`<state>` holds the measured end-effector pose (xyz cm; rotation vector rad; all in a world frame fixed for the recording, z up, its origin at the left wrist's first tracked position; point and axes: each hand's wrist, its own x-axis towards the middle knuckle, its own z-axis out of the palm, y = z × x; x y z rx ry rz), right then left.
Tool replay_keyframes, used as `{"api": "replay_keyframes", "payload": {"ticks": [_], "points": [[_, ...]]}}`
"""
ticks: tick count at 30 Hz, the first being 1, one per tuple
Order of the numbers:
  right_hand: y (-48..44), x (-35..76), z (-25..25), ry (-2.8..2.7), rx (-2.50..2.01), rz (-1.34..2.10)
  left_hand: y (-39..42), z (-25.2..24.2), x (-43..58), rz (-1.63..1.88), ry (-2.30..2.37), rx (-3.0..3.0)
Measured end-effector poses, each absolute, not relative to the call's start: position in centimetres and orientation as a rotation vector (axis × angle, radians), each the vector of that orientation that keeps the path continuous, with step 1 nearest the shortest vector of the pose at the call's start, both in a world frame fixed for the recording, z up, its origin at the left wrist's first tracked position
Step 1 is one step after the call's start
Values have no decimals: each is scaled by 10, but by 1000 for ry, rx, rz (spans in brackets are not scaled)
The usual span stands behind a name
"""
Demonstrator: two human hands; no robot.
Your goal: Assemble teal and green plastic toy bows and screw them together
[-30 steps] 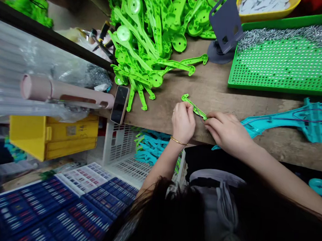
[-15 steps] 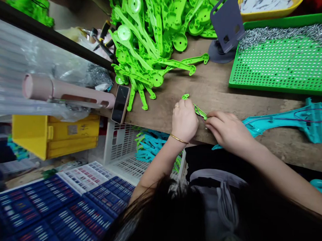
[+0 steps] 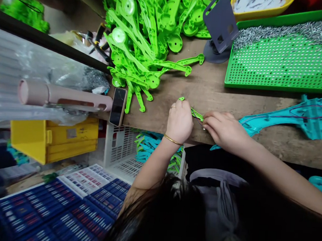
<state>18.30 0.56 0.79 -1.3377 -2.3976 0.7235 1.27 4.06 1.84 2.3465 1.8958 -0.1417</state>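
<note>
My left hand [image 3: 180, 121] is closed around a slim lime-green plastic part [image 3: 197, 114], whose ends stick out on both sides of the fist. At the right end of that part, my right hand [image 3: 222, 129] has its fingers pinched together; a thin dark wire and a tiny pale piece show by the fingertips. Most of the green part is hidden under the hands. Just right of my right hand lies a turquoise plastic part [image 3: 285, 116] with a purple wire along it. Behind my hands, a big heap of lime-green plastic arms [image 3: 144, 42] covers the wooden bench [image 3: 207, 94].
A green perforated tray [image 3: 277, 68] with many small metal pieces stands at the back right, beside a grey phone stand [image 3: 219, 29]. A phone [image 3: 118, 106] and a pink tube [image 3: 66, 96] lie to the left. Below are a white crate [image 3: 120, 147] and a yellow bin [image 3: 71, 138].
The view has shifted slightly, so the bench things sit a little further left. Both hands keep their grip near the green part, with only slight movement.
</note>
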Motion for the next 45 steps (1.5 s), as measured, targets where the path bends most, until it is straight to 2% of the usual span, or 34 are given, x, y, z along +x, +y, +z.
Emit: {"api": "replay_keyframes", "payload": {"ticks": [4, 12, 18, 33, 39, 45], "points": [[4, 182, 7, -2419, -1338, 657, 38, 13, 14, -29, 1913, 2312], [3, 182, 5, -2429, -1311, 586, 26, -5, 3, 537, 1855, 2187], [3, 182, 5, -2419, -1315, 615, 22, -14, -2, 794, 1811, 2222], [3, 183, 4, -2460, -1296, 571, 22, -17, -20, 471, 1517, 2533], [3, 184, 3, -2418, -1296, 587, 30, -16, -24, 497, 1542, 2499], [8, 187, 6, -2389, -1318, 724, 53, -4, -37, 566, 1370, 2449]]}}
